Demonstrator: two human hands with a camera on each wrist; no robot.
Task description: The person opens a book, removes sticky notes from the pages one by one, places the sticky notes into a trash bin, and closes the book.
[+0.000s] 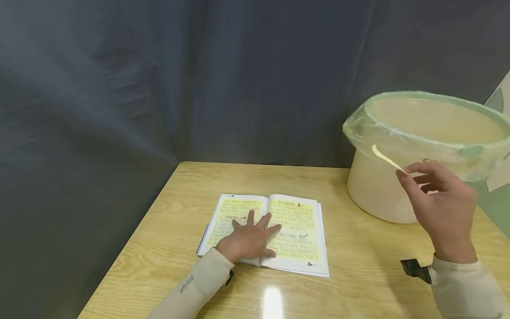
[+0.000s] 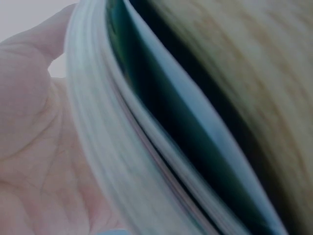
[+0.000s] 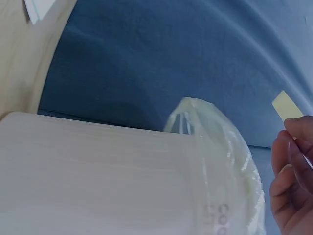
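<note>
An open book (image 1: 296,239) with yellow-tinted printed pages lies on the wooden table. My left hand (image 1: 251,239) rests on it with fingers spread, across the inner fold. In the left wrist view the book's page edges (image 2: 93,112) fill the middle, beside the palm (image 2: 39,147). My right hand (image 1: 444,199) is raised in front of the bin and pinches a thin pale yellow paper strip (image 1: 384,157) between thumb and finger. The right wrist view shows the strip (image 3: 287,105) standing out past the fingertips of the right hand (image 3: 293,176).
A large cream bin (image 1: 374,190) lined with a translucent green plastic bag (image 1: 414,141) stands at the table's right. A dark curtain (image 1: 259,79) hangs behind the wooden table (image 1: 159,248) and along its left side.
</note>
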